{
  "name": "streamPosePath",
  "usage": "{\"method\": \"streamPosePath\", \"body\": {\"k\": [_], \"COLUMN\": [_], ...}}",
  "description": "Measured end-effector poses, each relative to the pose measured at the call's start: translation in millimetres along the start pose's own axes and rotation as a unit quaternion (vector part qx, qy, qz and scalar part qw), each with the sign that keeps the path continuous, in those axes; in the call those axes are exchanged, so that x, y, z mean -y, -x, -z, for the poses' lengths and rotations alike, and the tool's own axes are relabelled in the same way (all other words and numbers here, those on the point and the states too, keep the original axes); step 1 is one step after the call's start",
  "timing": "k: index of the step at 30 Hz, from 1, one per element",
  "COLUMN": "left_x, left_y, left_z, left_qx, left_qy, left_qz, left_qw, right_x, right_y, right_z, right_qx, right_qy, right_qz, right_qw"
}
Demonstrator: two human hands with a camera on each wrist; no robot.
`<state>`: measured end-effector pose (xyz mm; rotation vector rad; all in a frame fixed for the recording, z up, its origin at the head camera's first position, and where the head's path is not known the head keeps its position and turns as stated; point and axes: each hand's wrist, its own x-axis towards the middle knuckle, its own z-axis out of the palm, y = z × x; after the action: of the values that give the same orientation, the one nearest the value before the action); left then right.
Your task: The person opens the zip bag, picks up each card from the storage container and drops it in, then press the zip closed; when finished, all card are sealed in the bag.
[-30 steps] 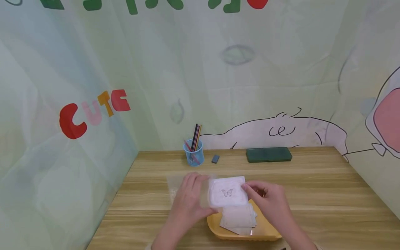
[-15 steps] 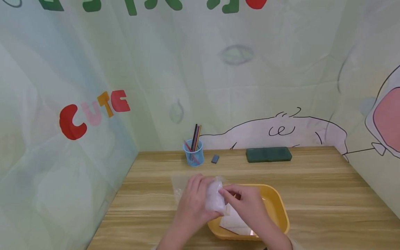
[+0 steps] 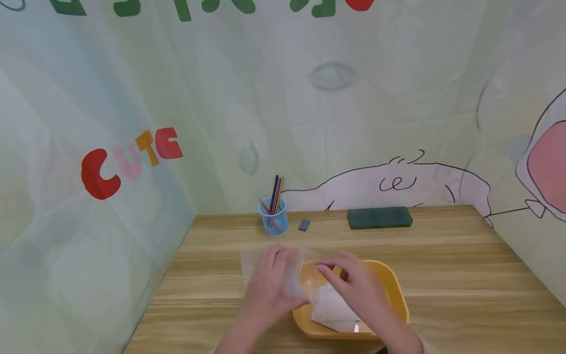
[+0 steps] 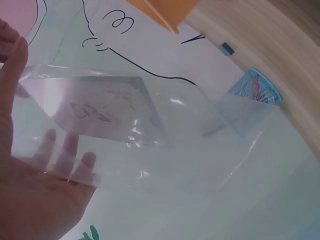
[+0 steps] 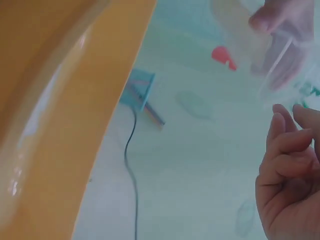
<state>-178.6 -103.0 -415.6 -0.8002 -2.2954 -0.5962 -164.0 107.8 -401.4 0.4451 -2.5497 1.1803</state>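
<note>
My left hand [image 3: 270,287] holds a clear plastic bag [image 4: 200,155] between thumb and fingers above the tray's left side. Inside the bag lies a white card [image 4: 120,107] printed with a butterfly, seen through the film in the left wrist view. My right hand [image 3: 360,290] has its thumb and forefinger together at the bag's right edge, pinching the film; its other fingers curl inward. Below the hands, a yellow tray [image 3: 400,295] bears more white cards [image 3: 333,305], partly hidden by the right hand.
At the back of the wooden table [image 3: 212,275] stand a blue pencil cup [image 3: 274,221] with several pencils, a small dark eraser [image 3: 304,224] and a dark green case [image 3: 380,218]. A printed curtain [image 3: 265,98] closes off the back and sides.
The white card, facing the camera a second ago, has gone leftward into the bag. My right hand shifted left with it, then came to the bag's edge. The left hand stays nearly in place.
</note>
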Motion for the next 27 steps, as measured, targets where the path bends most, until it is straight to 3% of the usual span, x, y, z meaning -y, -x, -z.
{"method": "streamPosePath", "body": {"k": [5, 9, 15, 20, 27], "left_x": [13.2, 19.4, 27.2, 30.9, 30.3], "left_y": [2.6, 6.3, 14.5, 20.1, 20.7], "left_z": [10.6, 17.1, 16.3, 13.8, 12.3], "left_qx": [-0.001, 0.004, 0.028, 0.048, 0.052], "left_qy": [-0.003, -0.01, -0.006, -0.015, -0.013], "left_qz": [0.05, 0.07, 0.092, 0.098, 0.095], "left_qw": [0.9988, 0.9975, 0.9954, 0.9939, 0.9941], "right_x": [-33, -59, -91, -101, -105], "right_y": [0, 7, 25, 37, 34], "right_z": [13.3, 11.5, -9.1, -19.8, -19.9], "right_qx": [0.014, 0.084, 0.168, 0.18, 0.185], "right_qy": [0.021, 0.066, 0.091, 0.089, 0.106], "right_qz": [-0.054, -0.098, -0.139, -0.15, -0.161], "right_qw": [0.998, 0.99, 0.972, 0.968, 0.964]}}
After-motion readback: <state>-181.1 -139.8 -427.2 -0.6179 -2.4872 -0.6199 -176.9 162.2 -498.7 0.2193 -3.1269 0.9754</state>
